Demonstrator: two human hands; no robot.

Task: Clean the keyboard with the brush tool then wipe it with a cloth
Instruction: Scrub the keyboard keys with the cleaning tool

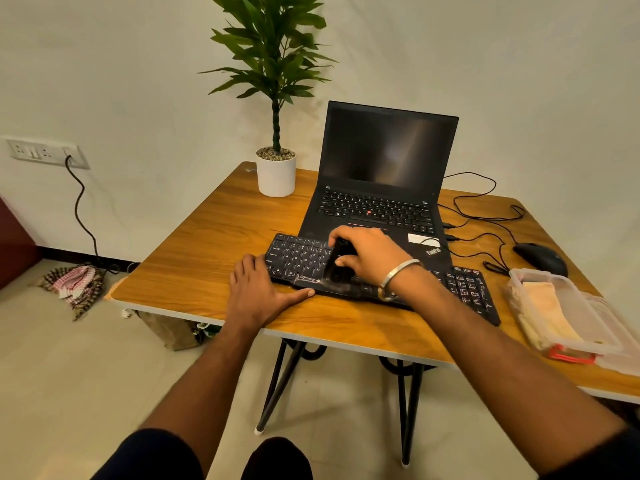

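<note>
A black external keyboard lies on the wooden table in front of an open laptop. My right hand is shut on a black brush tool, whose blurred bristles touch the keys near the keyboard's middle front. My left hand rests flat on the table at the keyboard's left end, its thumb lying along the front edge. My right arm hides the middle of the keyboard. A folded pale cloth lies in a clear plastic box at the right.
The black laptop stands open behind the keyboard. A potted plant is at the back left. A black mouse and tangled cables lie at the right. A checked rag lies on the floor.
</note>
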